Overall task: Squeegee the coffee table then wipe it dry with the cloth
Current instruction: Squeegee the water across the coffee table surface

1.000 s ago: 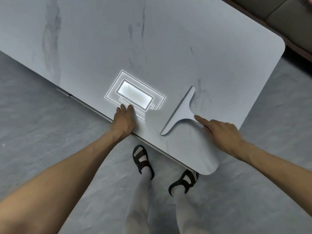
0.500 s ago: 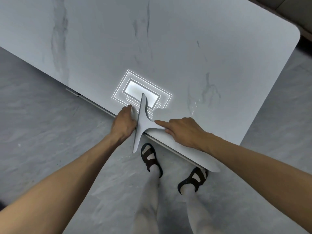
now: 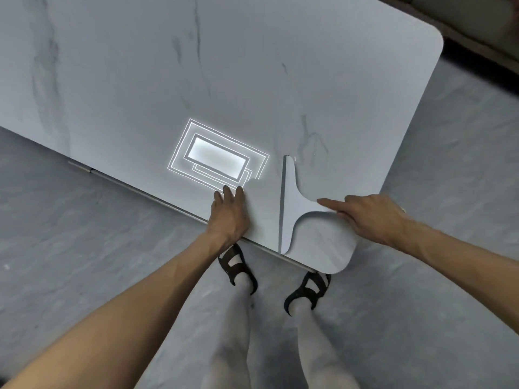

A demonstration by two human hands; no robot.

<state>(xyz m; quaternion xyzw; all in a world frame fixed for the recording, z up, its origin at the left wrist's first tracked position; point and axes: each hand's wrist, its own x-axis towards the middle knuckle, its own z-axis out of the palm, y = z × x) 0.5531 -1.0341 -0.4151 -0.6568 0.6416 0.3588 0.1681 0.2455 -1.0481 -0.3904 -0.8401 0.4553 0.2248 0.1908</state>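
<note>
- right hand point(image 3: 373, 217) gripped the handle end of the squeegee point(image 3: 292, 203), index finger stretched straight along the handle, other fingers curled round it.
- left hand point(image 3: 229, 217) lay flat on the coffee table point(image 3: 252, 66) at its near edge, fingers straight, holding nothing.
- the two hands were apart, the squeegee's blade between them.
- squeegee sat on the tabletop near its near right corner, blade reaching the near edge.
- a light's reflection point(image 3: 219, 158) glowed just beyond the left fingertips.
- sandalled feet point(image 3: 238, 265) stood on the grey floor point(image 3: 84, 248).
</note>
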